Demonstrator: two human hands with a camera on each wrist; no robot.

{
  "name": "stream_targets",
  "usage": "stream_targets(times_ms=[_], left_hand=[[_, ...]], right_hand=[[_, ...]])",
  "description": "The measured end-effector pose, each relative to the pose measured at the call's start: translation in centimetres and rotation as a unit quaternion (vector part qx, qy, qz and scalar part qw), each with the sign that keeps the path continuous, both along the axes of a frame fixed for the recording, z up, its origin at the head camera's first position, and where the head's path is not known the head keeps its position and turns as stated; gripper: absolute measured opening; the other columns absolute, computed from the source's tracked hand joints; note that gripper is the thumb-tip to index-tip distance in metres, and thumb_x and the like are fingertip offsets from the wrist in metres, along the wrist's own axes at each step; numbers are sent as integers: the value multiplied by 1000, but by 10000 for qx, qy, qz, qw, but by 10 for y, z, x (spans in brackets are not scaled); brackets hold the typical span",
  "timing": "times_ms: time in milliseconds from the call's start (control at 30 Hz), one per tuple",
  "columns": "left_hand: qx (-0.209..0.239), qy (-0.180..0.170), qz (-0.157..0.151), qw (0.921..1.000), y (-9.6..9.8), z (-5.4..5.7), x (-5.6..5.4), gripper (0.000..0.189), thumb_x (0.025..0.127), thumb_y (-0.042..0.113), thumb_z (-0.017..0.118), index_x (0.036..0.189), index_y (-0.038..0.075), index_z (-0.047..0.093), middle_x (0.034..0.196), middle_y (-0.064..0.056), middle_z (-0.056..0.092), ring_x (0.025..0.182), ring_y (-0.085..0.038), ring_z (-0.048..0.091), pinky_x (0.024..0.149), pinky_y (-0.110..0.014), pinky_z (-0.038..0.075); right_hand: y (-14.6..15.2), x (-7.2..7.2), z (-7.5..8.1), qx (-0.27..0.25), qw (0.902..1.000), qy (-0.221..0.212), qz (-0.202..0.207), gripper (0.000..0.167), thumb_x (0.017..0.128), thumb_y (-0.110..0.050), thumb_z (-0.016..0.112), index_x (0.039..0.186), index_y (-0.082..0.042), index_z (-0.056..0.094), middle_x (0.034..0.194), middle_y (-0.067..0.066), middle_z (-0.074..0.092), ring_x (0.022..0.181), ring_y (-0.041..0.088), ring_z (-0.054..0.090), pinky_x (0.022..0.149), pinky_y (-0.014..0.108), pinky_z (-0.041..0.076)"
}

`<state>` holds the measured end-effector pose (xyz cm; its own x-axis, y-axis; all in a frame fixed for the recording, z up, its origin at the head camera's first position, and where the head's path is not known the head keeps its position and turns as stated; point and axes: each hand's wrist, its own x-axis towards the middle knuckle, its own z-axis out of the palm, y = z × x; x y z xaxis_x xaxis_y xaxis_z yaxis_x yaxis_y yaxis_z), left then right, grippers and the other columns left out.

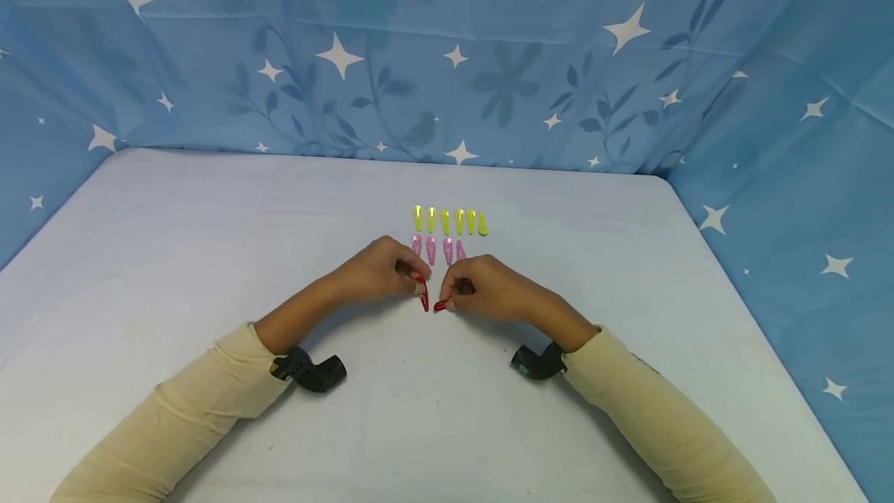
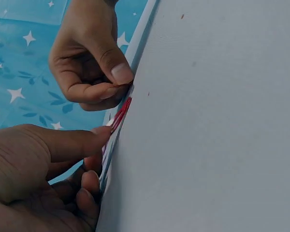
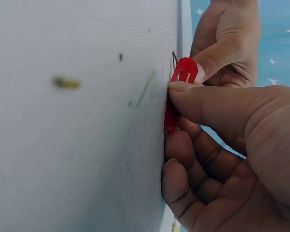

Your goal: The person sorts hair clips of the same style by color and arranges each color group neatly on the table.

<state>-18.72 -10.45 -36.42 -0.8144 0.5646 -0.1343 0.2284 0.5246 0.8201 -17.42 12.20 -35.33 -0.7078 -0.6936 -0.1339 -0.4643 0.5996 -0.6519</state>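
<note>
My left hand (image 1: 380, 270) pinches a red snap hair clip (image 1: 424, 300) between thumb and fingers, its narrow end pointing toward me. Just to the right, my right hand (image 1: 489, 289) holds a second red hair clip (image 1: 439, 307) by its end, lying more sideways. Close up in the right wrist view, the right thumb presses on this red clip (image 3: 186, 68), low over the white tabletop. The left wrist view shows the left clip (image 2: 120, 116) slanting out from the thumb tip. Both hands work close together, with a small gap between the two clips.
Beyond the hands lies a row of several pink hair clips (image 1: 431, 250), partly overlapped by the fingers. Behind it runs a row of several yellow clips (image 1: 445, 221). The white-covered table (image 1: 419, 425) ends at a blue star-patterned curtain (image 1: 405, 60).
</note>
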Motion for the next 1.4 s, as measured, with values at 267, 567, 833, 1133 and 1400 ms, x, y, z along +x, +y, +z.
stream_targets(times_ms=[267, 567, 833, 1133, 1400], left_hand=[[-16, -206, 141, 9997, -12, 6, -6, 17, 92, 17, 68, 104, 8, 77, 96, -3, 76, 83, -13, 62, 70, -27, 50], [363, -440, 180, 9982, -18, 10, -8, 28, 93, 14, 64, 117, 2, 72, 97, -7, 77, 76, -11, 65, 66, -26, 48], [214, 10, 46, 9998, -19, 8, -6, 33, 93, 4, 58, 124, 3, 69, 110, -12, 74, 59, -10, 42, 54, -22, 34], [85, 239, 175, 9995, -13, 6, -5, 21, 88, 5, 70, 108, 1, 75, 94, -7, 76, 82, -16, 63, 73, -26, 51], [85, -47, 236, 9997, -8, 6, -5, 9, 86, 5, 72, 94, 4, 74, 82, -6, 72, 72, -15, 60, 65, -27, 51]], right_hand=[[7, 1, -1, -200, 9996, -173, 48, 14, 90, -3, 69, 99, -12, 74, 86, -2, 63, 79, 12, 54, 72, 22, 48], [7, 2, 2, -390, 9990, -223, -24, 29, 91, 1, 64, 115, -13, 72, 100, 0, 68, 81, 13, 55, 72, 23, 48], [1, -3, 1, -773, 9956, -292, -449, 19, 89, -1, 63, 105, -10, 70, 90, 2, 66, 78, 14, 59, 69, 25, 52], [-8, -10, -5, -1360, 9855, -446, -910, 11, 88, -1, 68, 97, -6, 70, 86, 6, 68, 76, 17, 62, 68, 27, 53], [-14, -12, -6, -1097, 9843, -559, -1268, 12, 86, 0, 67, 97, -5, 69, 86, 7, 68, 76, 15, 62, 67, 26, 53]])
